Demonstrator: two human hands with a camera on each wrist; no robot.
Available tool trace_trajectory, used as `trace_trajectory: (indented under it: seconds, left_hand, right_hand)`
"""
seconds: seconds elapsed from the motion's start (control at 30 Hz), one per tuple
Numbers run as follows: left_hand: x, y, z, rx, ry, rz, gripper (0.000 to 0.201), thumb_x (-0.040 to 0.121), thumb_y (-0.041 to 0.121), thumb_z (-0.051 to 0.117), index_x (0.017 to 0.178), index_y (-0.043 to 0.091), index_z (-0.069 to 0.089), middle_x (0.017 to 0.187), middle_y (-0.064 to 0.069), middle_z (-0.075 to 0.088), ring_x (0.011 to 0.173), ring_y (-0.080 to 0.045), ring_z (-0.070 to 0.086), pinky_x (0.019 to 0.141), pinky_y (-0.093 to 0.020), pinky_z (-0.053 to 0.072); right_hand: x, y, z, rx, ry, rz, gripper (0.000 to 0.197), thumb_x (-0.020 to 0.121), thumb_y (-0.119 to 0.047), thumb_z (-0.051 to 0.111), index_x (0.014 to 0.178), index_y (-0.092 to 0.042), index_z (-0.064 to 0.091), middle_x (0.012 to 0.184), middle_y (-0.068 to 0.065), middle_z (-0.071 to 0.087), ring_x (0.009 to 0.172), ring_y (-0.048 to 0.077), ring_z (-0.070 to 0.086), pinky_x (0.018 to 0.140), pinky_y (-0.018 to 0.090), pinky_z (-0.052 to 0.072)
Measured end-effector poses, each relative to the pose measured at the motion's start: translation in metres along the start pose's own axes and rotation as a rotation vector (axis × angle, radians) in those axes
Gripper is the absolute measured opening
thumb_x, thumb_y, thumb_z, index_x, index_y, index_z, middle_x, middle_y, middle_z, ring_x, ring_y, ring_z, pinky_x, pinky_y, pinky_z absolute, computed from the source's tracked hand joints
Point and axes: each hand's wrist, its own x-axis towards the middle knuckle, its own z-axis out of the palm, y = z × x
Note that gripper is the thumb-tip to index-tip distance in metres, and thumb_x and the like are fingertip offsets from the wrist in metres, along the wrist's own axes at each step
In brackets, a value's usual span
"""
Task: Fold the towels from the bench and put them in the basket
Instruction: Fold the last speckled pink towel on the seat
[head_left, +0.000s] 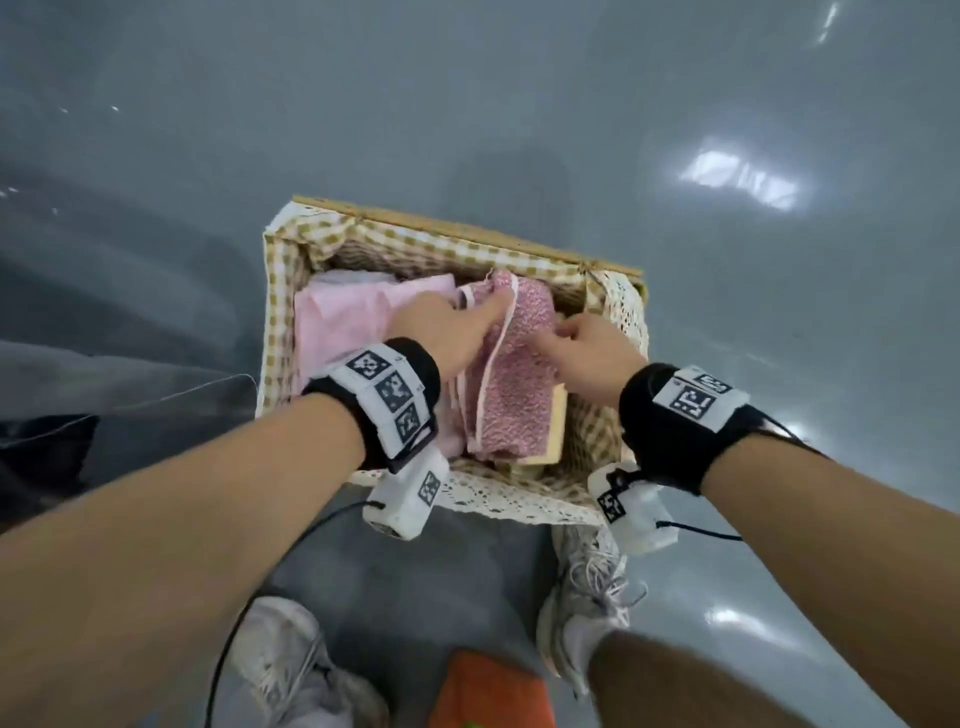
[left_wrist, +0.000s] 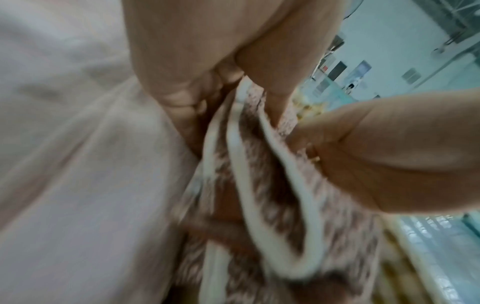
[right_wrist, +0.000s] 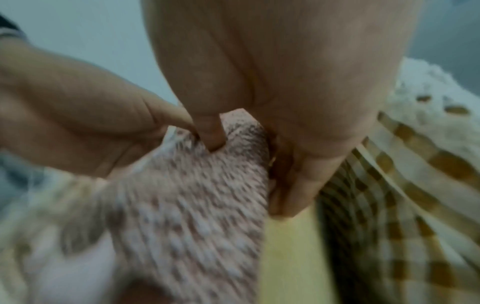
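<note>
A folded speckled pink towel (head_left: 519, 384) with cream edging stands on edge in the wicker basket (head_left: 467, 228) on the floor. My left hand (head_left: 467, 317) grips its upper left layers, thumb on one side and fingers on the other. Up close, the left hand (left_wrist: 207, 92) holds the towel's cream edges (left_wrist: 259, 185). My right hand (head_left: 566, 338) pinches the towel's right side. The right wrist view shows the right hand (right_wrist: 233, 144) digging into the towel (right_wrist: 194, 205). A pale pink towel (head_left: 337, 322) lies at the left of the basket, and a yellow towel (head_left: 556, 426) lies under the speckled one.
The basket has a brown-checked liner (head_left: 592, 436) with a lace border (head_left: 498, 499). My two grey shoes (head_left: 587, 597) (head_left: 291, 660) stand just before it on the glossy grey floor (head_left: 727, 130). An orange item (head_left: 488, 691) shows at the bottom edge, and a grey surface (head_left: 104, 384) at the left.
</note>
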Motion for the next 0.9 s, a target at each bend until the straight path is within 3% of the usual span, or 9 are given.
trace_trajectory:
  seconds: [0.1, 0.2, 0.3, 0.37, 0.5, 0.6, 0.7, 0.8, 0.9]
  left_hand:
    - [0.022, 0.007, -0.062, -0.324, 0.293, 0.037, 0.074, 0.087, 0.073, 0.031, 0.073, 0.012, 0.071, 0.074, -0.003, 0.074, 0.076, -0.027, 0.071, 0.082, -0.036, 0.054]
    - [0.058, -0.003, -0.112, -0.062, 0.505, 0.044, 0.047, 0.097, 0.049, 0.041, 0.101, 0.013, 0.070, 0.108, -0.010, 0.073, 0.107, -0.029, 0.064, 0.093, -0.034, 0.044]
    - [0.092, -0.021, -0.125, 0.025, 0.326, -0.162, 0.048, 0.097, 0.047, 0.050, 0.112, 0.005, 0.067, 0.118, -0.019, 0.067, 0.116, -0.036, 0.059, 0.092, -0.035, 0.043]
    - [0.104, -0.032, -0.125, -0.008, 0.168, -0.257, 0.057, 0.095, 0.048, 0.053, 0.126, 0.001, 0.062, 0.132, -0.020, 0.061, 0.123, -0.036, 0.057, 0.099, -0.037, 0.044]
    - [0.111, -0.037, -0.133, -0.138, 0.061, -0.288, 0.058, 0.084, 0.041, 0.064, 0.131, 0.005, 0.061, 0.136, -0.016, 0.060, 0.124, -0.034, 0.058, 0.103, -0.043, 0.050]
    - [0.114, -0.038, -0.143, -0.197, 0.075, -0.294, 0.055, 0.082, 0.035, 0.069, 0.129, 0.008, 0.062, 0.134, -0.015, 0.062, 0.122, -0.032, 0.061, 0.101, -0.046, 0.052]
    - [0.110, -0.034, -0.149, -0.369, 0.085, -0.260, 0.046, 0.093, 0.031, 0.057, 0.132, 0.007, 0.060, 0.136, -0.017, 0.060, 0.124, -0.034, 0.059, 0.104, -0.045, 0.049]
    - [0.088, -0.019, -0.157, -0.719, 0.255, -0.236, 0.045, 0.105, 0.044, 0.035, 0.111, 0.012, 0.066, 0.119, -0.016, 0.066, 0.106, -0.028, 0.065, 0.099, -0.039, 0.050]
    - [0.057, -0.005, -0.174, -0.772, 0.168, -0.216, 0.061, 0.101, 0.065, 0.018, 0.113, 0.022, 0.060, 0.105, -0.003, 0.067, 0.097, -0.020, 0.065, 0.088, -0.032, 0.051]
  right_hand:
    - [0.009, 0.000, -0.049, 0.235, 0.245, -0.078, 0.024, 0.084, -0.037, 0.059, 0.083, -0.017, 0.071, 0.070, -0.006, 0.069, 0.066, 0.014, 0.070, 0.070, 0.035, 0.056]
    - [0.033, 0.008, -0.085, 0.076, 0.466, 0.007, 0.029, 0.089, -0.040, 0.053, 0.099, -0.019, 0.071, 0.091, -0.003, 0.071, 0.090, 0.018, 0.064, 0.079, 0.027, 0.045]
    - [0.060, 0.021, -0.086, 0.080, 0.212, 0.239, 0.039, 0.092, -0.052, 0.050, 0.095, -0.017, 0.067, 0.105, 0.008, 0.066, 0.105, 0.030, 0.061, 0.091, 0.036, 0.047]
    - [0.071, 0.024, -0.082, 0.198, 0.100, 0.329, 0.048, 0.088, -0.054, 0.057, 0.109, -0.011, 0.066, 0.112, 0.010, 0.067, 0.106, 0.029, 0.063, 0.100, 0.043, 0.051]
    - [0.076, 0.021, -0.078, 0.548, 0.196, 0.321, 0.032, 0.089, -0.027, 0.070, 0.109, -0.003, 0.068, 0.088, 0.007, 0.067, 0.071, 0.019, 0.063, 0.066, 0.032, 0.048]
    - [0.065, 0.009, -0.084, 0.569, 0.174, 0.252, 0.018, 0.090, -0.011, 0.066, 0.106, -0.002, 0.068, 0.091, 0.012, 0.062, 0.084, 0.024, 0.056, 0.072, 0.037, 0.041]
    - [0.049, -0.010, -0.101, 0.674, 0.155, 0.234, 0.011, 0.091, -0.010, 0.053, 0.100, -0.008, 0.059, 0.102, 0.014, 0.059, 0.088, 0.025, 0.057, 0.077, 0.038, 0.047]
    - [0.024, -0.032, -0.119, 0.867, 0.118, 0.161, 0.033, 0.101, -0.040, 0.044, 0.119, -0.024, 0.066, 0.127, 0.008, 0.069, 0.114, 0.027, 0.068, 0.102, 0.048, 0.051]
    - [-0.004, -0.048, -0.131, 0.848, 0.084, 0.117, 0.052, 0.104, -0.048, 0.030, 0.140, -0.022, 0.056, 0.134, 0.007, 0.065, 0.123, 0.025, 0.063, 0.101, 0.041, 0.049]
